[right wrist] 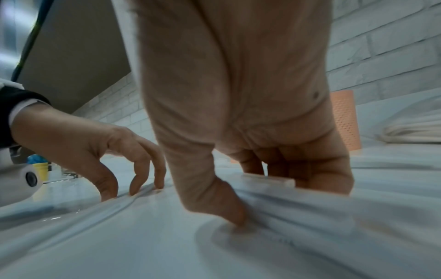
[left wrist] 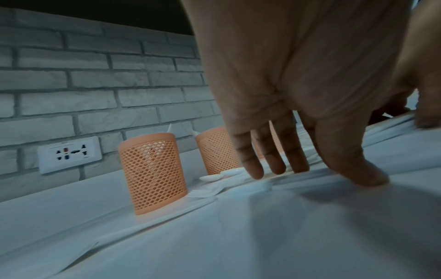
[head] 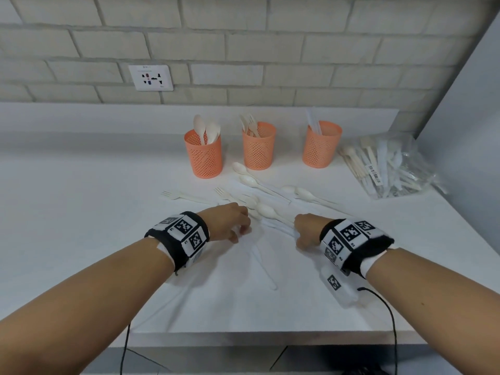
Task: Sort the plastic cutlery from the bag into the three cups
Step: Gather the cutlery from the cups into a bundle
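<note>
Spoons stand in the left cup (head: 203, 155), forks in the middle cup (head: 258, 147) and knives in the right cup (head: 321, 144), with the bag (head: 389, 166) of cutlery lying further right on the counter (head: 81, 212). Nearer, the left hand (head: 230, 220) presses loosely spread fingertips (left wrist: 253, 169) on loose cutlery (head: 259, 193), gripping nothing. The right hand (head: 307, 231) has thumb and curled fingers down on wrapped pieces; whether it grips one is unclear.

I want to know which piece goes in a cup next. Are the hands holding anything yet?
It cannot be told for sure. The left hand and right hand both have fingertips down on the loose cutlery on the table, with nothing lifted.
</note>
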The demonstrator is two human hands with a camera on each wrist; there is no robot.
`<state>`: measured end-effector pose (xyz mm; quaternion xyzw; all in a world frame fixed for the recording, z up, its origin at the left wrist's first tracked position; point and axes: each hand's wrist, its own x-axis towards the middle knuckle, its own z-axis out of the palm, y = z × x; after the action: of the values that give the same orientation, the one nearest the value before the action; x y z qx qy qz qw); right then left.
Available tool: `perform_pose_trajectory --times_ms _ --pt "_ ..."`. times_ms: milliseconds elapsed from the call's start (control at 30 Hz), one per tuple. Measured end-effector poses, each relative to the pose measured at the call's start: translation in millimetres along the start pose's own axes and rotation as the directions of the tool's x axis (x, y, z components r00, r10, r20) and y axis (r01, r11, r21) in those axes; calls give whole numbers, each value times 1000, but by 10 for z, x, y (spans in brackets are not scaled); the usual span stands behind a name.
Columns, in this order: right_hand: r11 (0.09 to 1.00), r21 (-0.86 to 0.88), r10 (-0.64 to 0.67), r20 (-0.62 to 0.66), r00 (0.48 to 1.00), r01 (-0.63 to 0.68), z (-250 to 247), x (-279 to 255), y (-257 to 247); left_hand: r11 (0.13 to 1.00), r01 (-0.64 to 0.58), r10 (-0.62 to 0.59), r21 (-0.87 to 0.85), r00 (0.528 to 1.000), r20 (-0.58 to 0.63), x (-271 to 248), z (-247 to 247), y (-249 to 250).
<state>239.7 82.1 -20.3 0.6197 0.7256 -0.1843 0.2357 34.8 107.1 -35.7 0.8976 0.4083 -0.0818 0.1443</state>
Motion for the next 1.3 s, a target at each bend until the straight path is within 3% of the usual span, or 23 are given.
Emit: perform_pose_trajectory --times_ms 100,300,400,500,633,733,800,833,867,933,1000,1133,1233,1300 --pt "1000 24 10 9 1000 -10 -21 3 25 999 -52 52 12 999 8 75 12 27" --pt "998 26 57 -26 998 -56 26 27 123 999 -16 17 -37 1000 16 217 68 129" --pt "997 54 62 -68 996 -58 -28 -2 220 1000 -17 17 17 999 40 234 92 187" --pt "975 212 95 -96 991 -73 -154 -31 320 996 -14 8 85 998 67 232 135 211" --pt "851 525 119 -205 972 7 -289 -46 438 999 28 -29 18 999 33 210 173 239" --pt "637 757 103 -271 957 146 -365 -107 442 995 74 -72 -62 997 32 197 76 238" --pt "535 815 109 -326 939 221 -406 -143 408 976 60 -73 -208 996 -58 206 -19 203" --pt "502 828 110 -347 931 249 -417 -143 378 933 67 -108 -352 989 -99 219 -66 185" --pt "483 834 107 -361 926 269 -431 -145 337 838 86 -176 -540 977 -118 237 -115 174" --pt "474 832 96 -376 922 289 -450 -125 216 535 62 -325 -843 936 -138 286 -213 198" --pt "503 810 80 -390 917 301 -466 -82 53 302 -29 -420 -953 893 -161 343 -299 288" --pt "716 595 -11 -515 857 367 -526 42 -270 178 -75 -450 -981 881 -149 509 -390 486" --pt "745 527 -81 -537 839 409 -582 75 -352 12 -149 -542 -989 830 -131 581 -432 535" --pt "748 506 -118 -535 836 429 -630 55 -337 -22 -219 -585 -975 794 -165 615 -463 520"
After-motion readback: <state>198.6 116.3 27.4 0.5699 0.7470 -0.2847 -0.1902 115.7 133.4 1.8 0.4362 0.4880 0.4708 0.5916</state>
